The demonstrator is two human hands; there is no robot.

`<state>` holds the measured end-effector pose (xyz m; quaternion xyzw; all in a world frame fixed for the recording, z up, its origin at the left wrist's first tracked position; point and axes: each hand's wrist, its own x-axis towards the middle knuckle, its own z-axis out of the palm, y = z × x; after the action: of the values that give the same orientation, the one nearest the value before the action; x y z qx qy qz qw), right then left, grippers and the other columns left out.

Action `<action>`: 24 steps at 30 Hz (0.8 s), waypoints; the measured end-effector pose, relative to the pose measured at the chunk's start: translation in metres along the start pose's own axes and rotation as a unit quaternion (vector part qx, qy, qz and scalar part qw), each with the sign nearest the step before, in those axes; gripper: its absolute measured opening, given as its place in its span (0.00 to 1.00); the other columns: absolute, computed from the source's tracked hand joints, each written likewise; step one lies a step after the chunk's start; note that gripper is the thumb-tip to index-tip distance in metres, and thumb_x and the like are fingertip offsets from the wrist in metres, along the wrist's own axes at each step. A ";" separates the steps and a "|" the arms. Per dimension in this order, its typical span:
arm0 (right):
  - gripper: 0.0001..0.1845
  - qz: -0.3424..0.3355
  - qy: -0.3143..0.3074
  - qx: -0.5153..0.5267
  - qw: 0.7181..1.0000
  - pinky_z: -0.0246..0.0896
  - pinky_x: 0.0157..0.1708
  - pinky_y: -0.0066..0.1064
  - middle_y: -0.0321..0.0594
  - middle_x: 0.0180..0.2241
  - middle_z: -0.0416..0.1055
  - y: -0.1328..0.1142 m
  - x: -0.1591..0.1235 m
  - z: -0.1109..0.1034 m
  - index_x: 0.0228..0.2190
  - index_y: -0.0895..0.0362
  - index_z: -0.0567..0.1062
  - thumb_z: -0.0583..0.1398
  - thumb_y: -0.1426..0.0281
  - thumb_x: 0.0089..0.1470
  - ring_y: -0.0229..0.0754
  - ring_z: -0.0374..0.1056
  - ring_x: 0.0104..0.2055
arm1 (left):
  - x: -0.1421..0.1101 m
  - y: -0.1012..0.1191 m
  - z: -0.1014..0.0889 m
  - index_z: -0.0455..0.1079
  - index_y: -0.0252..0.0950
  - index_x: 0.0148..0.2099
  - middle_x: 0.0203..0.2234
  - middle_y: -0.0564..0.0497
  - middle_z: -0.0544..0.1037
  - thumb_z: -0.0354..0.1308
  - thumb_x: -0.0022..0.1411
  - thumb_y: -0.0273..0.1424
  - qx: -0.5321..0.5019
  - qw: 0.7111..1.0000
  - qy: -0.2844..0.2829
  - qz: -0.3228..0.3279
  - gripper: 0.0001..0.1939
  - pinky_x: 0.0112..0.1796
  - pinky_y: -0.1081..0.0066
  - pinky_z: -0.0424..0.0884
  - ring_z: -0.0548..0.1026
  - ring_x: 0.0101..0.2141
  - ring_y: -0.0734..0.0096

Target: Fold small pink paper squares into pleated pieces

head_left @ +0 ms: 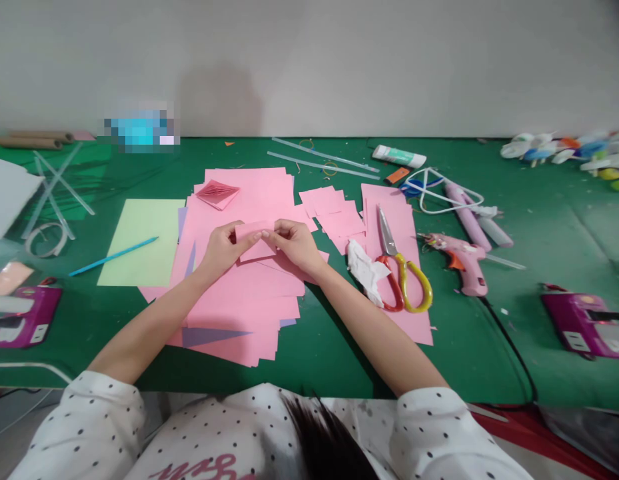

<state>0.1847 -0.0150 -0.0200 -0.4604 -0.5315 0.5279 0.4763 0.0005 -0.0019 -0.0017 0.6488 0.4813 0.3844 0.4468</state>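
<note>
Between my two hands is a small square of pink paper (256, 244), raised over a stack of large pink sheets (224, 310). My left hand (224, 248) grips its left side, and my right hand (298, 245) grips its right side. Both thumbs press near the middle of the square, their tips almost touching. A folded pink paper piece (218, 194) with several pleated layers rests on the stack, just beyond my left hand. Small cut pink squares (334, 212) lie overlapping to the right of my right hand.
Scissors (389, 247) and crumpled white tissue (365, 272) lie on a pink sheet at right. Further right is a pink glue gun (462, 260) with its cord. A blue pencil (114, 256) crosses pale green paper (139, 230) at left. A glue stick (399, 157) lies near the wall.
</note>
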 end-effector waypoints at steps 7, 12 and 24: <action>0.25 -0.016 -0.011 0.034 0.999 0.54 0.24 0.28 0.31 0.20 0.65 0.000 0.000 0.000 0.26 0.55 0.73 0.67 0.46 0.46 0.33 0.57 0.23 | -0.001 0.006 -0.001 0.67 0.35 0.25 0.18 0.56 0.63 0.66 0.56 0.47 0.012 1.000 -0.021 -0.010 0.22 0.22 0.73 0.55 0.59 0.21 0.78; 0.23 -0.029 0.015 0.041 0.999 0.56 0.26 0.30 0.32 0.21 0.66 0.001 0.001 0.000 0.28 0.55 0.76 0.67 0.47 0.49 0.34 0.58 0.24 | -0.001 0.007 -0.003 0.69 0.34 0.27 0.19 0.56 0.65 0.66 0.55 0.47 0.029 0.997 -0.064 -0.014 0.21 0.22 0.73 0.54 0.60 0.21 0.77; 0.17 -0.048 0.019 0.006 0.999 0.61 0.30 0.31 0.36 0.26 0.73 0.003 -0.001 0.000 0.30 0.55 0.78 0.67 0.53 0.51 0.36 0.64 0.28 | -0.002 0.007 -0.002 0.69 0.34 0.26 0.18 0.56 0.64 0.65 0.57 0.46 0.044 0.996 -0.069 -0.017 0.20 0.22 0.73 0.54 0.59 0.21 0.77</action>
<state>0.1843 -0.0155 -0.0235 -0.4414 -0.5407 0.4989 0.5137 -0.0003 -0.0042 0.0052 0.6843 0.4768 0.3093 0.4569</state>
